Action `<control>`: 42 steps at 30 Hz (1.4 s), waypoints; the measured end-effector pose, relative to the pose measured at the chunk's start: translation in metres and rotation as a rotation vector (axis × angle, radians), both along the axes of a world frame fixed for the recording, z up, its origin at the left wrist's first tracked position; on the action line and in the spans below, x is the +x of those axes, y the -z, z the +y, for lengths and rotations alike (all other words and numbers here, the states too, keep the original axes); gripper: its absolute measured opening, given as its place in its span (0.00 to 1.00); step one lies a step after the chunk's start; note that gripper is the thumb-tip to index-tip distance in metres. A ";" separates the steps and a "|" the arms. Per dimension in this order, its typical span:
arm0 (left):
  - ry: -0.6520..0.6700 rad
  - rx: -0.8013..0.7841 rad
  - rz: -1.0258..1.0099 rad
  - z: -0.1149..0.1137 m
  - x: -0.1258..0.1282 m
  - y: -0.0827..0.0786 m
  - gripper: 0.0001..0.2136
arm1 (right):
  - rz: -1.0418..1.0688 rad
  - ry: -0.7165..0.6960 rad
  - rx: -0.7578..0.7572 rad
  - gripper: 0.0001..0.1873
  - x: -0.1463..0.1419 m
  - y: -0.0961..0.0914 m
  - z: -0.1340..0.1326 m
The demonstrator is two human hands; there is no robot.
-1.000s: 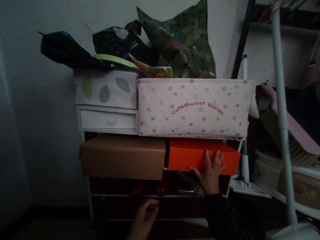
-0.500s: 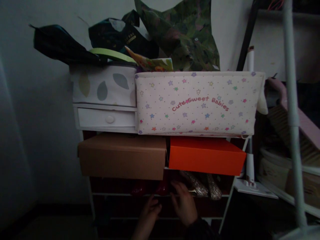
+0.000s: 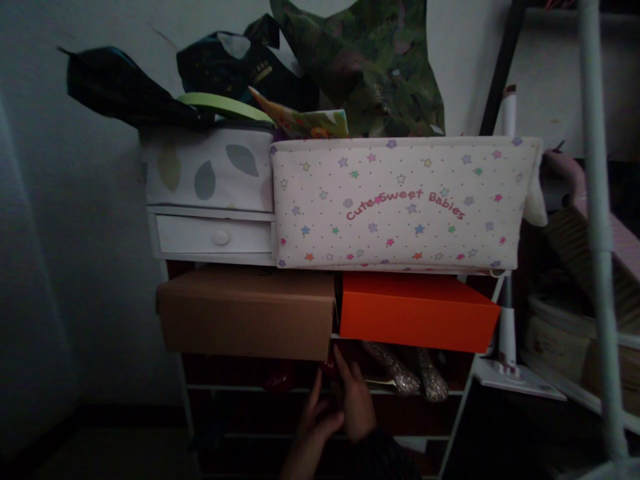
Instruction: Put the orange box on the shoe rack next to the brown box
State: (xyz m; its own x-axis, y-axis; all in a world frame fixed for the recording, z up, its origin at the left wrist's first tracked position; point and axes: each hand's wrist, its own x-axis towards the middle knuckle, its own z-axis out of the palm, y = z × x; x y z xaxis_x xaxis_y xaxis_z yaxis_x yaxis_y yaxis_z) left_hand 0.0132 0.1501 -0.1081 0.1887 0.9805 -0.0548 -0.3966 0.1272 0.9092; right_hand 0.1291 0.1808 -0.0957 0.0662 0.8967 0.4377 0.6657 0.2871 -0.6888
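Apparently a dark red shoe (image 3: 328,366) touching the right hand (image 3: 356,403)

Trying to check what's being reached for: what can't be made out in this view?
Head view:
- Whether the left hand or right hand holds anything: their fingers overlap.
- The dark red item: partly hidden by the right hand, and in shadow.
- Inside the orange box: hidden by its walls.
- The bottom shelf: too dark.

My left hand (image 3: 313,421) and right hand (image 3: 356,400): both bare. Dark sleeve (image 3: 381,460) on right forearm, cuff ending at the wrist; weave too dim to make out.
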 end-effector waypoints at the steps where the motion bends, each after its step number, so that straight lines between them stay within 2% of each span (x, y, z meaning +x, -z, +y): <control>1: -0.034 0.040 0.044 0.003 0.002 0.004 0.47 | 0.032 0.005 0.015 0.38 0.002 0.001 0.002; 3: -0.081 0.144 0.070 0.006 0.006 0.009 0.46 | 0.101 -0.007 0.072 0.36 0.004 0.003 0.006; 5: -0.054 0.231 0.039 0.005 0.008 0.007 0.45 | 0.176 -0.050 0.140 0.33 0.005 0.007 0.010; 9: 0.038 0.198 0.050 -0.002 0.002 -0.010 0.40 | 0.398 -0.137 0.183 0.30 0.001 0.018 0.017; 12: 0.002 0.211 0.018 0.001 -0.004 -0.015 0.35 | 0.553 -0.137 0.128 0.32 -0.006 0.023 0.018; 15: -0.020 0.224 -0.054 0.007 -0.006 -0.013 0.32 | 0.642 -0.125 0.110 0.33 -0.012 0.022 0.016; 22: 0.034 0.195 -0.171 0.012 -0.006 -0.013 0.27 | 0.655 -0.075 0.152 0.33 -0.013 0.021 0.016; 26: 0.024 0.199 -0.129 0.012 -0.009 -0.009 0.27 | 0.484 -0.045 0.145 0.33 -0.010 0.022 0.014; 29: -0.097 0.250 0.027 0.009 -0.018 -0.007 0.24 | 0.318 0.083 0.167 0.36 -0.010 0.014 0.005; 31: -0.275 0.253 0.161 0.005 -0.028 -0.008 0.19 | 0.239 0.168 0.225 0.34 -0.013 0.005 -0.004; 33: -0.484 0.199 0.223 0.001 -0.039 -0.010 0.15 | 0.188 0.185 0.299 0.28 -0.017 -0.003 -0.014; 35: -0.665 0.110 0.157 -0.001 -0.049 -0.013 0.12 | 0.154 0.132 0.322 0.18 -0.025 -0.007 -0.022; 37: -0.777 0.016 0.037 0.000 -0.057 -0.013 0.12 | 0.107 0.036 0.293 0.12 -0.036 -0.005 -0.026; 39: -0.802 -0.057 -0.045 0.003 -0.062 -0.011 0.13 | 0.043 -0.073 0.238 0.14 -0.049 0.000 -0.027; 42: -0.731 -0.103 -0.094 0.007 -0.065 -0.006 0.13 | -0.030 -0.213 0.154 0.26 -0.067 0.008 -0.024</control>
